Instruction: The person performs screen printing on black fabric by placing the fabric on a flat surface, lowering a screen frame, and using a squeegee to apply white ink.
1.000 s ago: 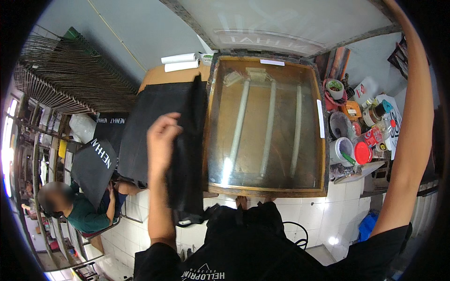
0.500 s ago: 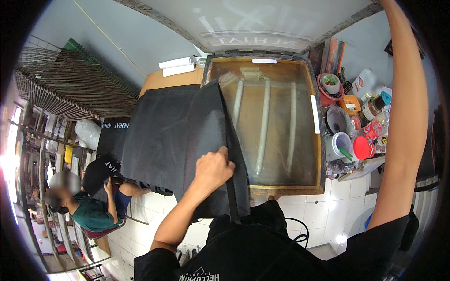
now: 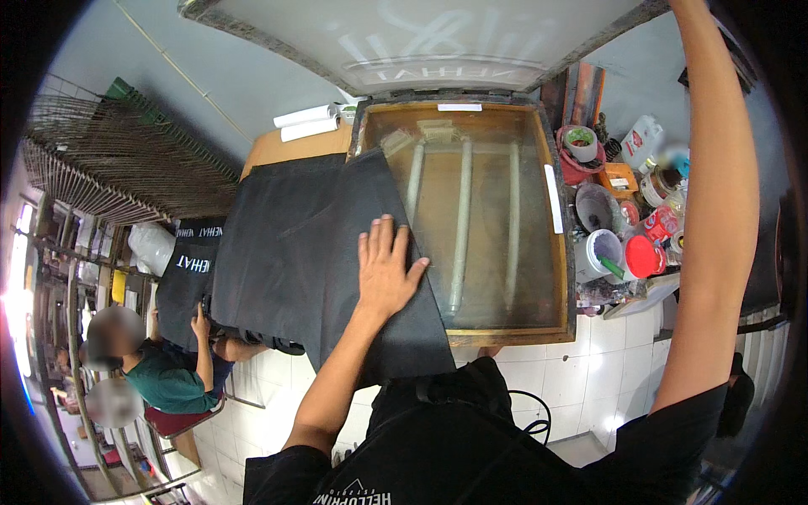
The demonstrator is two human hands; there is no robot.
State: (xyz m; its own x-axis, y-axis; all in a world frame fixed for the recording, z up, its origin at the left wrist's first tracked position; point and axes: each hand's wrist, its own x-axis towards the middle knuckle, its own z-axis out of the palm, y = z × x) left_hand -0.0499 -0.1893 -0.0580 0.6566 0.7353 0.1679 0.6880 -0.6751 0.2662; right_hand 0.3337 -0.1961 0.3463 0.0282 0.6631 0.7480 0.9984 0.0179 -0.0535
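Note:
My left hand [image 3: 388,268] lies flat, fingers spread, on a black fabric sheet [image 3: 286,227] that rests on others like it. The sheet's right edge laps over the wooden-framed glass-topped box [image 3: 497,210], inside which pale tubes show. Above the box a printing screen [image 3: 471,50] with pale lettering is tilted up. My right arm [image 3: 715,202] stretches up toward the screen frame's right corner; the hand itself is cut off by the picture's top edge.
At left, a seated person [image 3: 172,374] holds a black printed fabric piece [image 3: 181,290]. A wire drying rack [image 3: 126,160] stands behind. Paint tubs [image 3: 599,252], bottles and a red lid [image 3: 644,255] crowd the right. White paper rolls [image 3: 307,122] lie at the back.
My left hand has opened from a closed grip and now presses flat on the fabric. The raised fabric edge has come down flat. The seated person has lifted the printed piece upright.

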